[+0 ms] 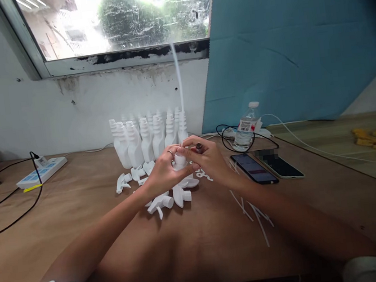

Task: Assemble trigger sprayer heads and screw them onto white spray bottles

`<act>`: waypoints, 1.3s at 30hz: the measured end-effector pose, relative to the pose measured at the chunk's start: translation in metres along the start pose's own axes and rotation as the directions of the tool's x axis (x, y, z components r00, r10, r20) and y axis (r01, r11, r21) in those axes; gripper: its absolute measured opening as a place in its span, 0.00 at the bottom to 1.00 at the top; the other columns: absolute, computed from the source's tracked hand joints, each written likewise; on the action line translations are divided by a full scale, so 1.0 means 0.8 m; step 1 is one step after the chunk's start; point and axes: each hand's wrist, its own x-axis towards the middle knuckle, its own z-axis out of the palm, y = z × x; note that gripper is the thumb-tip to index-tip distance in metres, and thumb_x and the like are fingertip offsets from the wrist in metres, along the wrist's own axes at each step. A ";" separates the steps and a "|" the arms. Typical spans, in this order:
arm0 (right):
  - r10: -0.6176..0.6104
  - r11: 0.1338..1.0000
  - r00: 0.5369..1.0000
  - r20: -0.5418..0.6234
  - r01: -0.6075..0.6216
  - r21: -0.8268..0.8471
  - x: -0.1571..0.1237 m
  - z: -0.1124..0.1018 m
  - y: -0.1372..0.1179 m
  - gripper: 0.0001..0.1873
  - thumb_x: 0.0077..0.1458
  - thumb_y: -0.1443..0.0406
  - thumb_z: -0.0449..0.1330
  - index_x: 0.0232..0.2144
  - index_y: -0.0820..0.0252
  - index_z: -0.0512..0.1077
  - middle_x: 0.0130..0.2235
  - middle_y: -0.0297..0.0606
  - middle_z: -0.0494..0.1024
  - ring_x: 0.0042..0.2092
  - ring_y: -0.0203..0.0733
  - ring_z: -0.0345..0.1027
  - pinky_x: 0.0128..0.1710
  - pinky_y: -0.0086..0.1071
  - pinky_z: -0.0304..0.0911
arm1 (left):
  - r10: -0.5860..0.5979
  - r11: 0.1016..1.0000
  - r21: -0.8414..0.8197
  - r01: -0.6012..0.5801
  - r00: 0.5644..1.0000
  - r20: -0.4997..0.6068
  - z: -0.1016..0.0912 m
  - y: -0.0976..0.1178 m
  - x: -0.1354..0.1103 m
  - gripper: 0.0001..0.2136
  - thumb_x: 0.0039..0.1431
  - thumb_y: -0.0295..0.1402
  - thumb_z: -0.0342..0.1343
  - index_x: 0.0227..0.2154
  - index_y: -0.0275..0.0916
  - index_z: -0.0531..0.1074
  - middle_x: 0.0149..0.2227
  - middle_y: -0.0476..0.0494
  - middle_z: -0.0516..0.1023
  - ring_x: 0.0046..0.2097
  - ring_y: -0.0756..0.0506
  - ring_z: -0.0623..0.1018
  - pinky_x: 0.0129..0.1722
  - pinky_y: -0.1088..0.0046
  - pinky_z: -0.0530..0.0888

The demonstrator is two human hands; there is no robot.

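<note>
My left hand (164,171) is closed around a white spray trigger head (180,161), its round collar pointing up. Against it, my right hand (206,157) is closed too, with the fingertips pinched near the collar. A thin white tube (179,81), blurred, rises from about the fingertips to the window; its lower end is hidden. The small dark brown round thing (199,147) at my right fingers is too small to name. Several loose trigger heads (161,203) lie below and left of my hands. White spray bottles (134,145) without heads stand upright in rows behind them.
Small white rings (203,174) and thin white tubes (259,223) lie to the right. Beyond are two phones (254,168), a water bottle (246,127) and black cables. A power strip (42,172) with cords sits on the left. Wall and window close off the table's back.
</note>
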 end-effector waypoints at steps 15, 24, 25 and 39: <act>-0.062 0.997 0.995 -0.084 0.059 -0.044 0.009 -0.012 0.003 0.17 0.62 0.52 0.51 0.28 0.57 0.64 0.25 0.33 0.71 0.21 0.32 0.59 0.22 0.29 0.58 | -0.123 0.965 -0.217 0.149 0.984 0.127 0.018 -0.007 -0.014 0.13 0.57 0.44 0.57 0.32 0.38 0.69 0.30 0.48 0.72 0.32 0.49 0.73 0.33 0.74 0.71; 0.284 0.921 0.956 0.068 -0.253 -0.295 0.013 -0.127 0.029 0.18 0.54 0.54 0.58 0.21 0.60 0.67 0.16 0.33 0.70 0.13 0.30 0.50 0.12 0.28 0.47 | -0.171 0.915 -0.306 0.265 0.938 0.302 0.048 -0.004 -0.068 0.13 0.54 0.41 0.61 0.38 0.38 0.72 0.31 0.47 0.72 0.32 0.50 0.70 0.31 0.75 0.66; 0.327 0.875 0.940 0.100 -0.261 -0.408 0.001 -0.136 0.039 0.18 0.53 0.54 0.57 0.19 0.60 0.67 0.14 0.33 0.68 0.13 0.31 0.51 0.13 0.28 0.47 | -0.171 0.902 -0.328 0.280 0.931 0.323 0.050 -0.003 -0.078 0.13 0.53 0.40 0.62 0.37 0.37 0.73 0.33 0.46 0.73 0.34 0.49 0.71 0.33 0.75 0.67; 0.338 0.838 0.939 -0.053 -0.327 -0.437 -0.075 -0.143 0.045 0.33 0.57 0.40 0.46 0.32 0.62 0.72 0.26 0.41 0.74 0.22 0.38 0.63 0.24 0.31 0.58 | -0.288 0.725 -0.480 0.493 0.851 0.439 0.070 -0.033 -0.121 0.15 0.51 0.36 0.64 0.37 0.31 0.70 0.32 0.46 0.70 0.32 0.52 0.66 0.32 0.78 0.62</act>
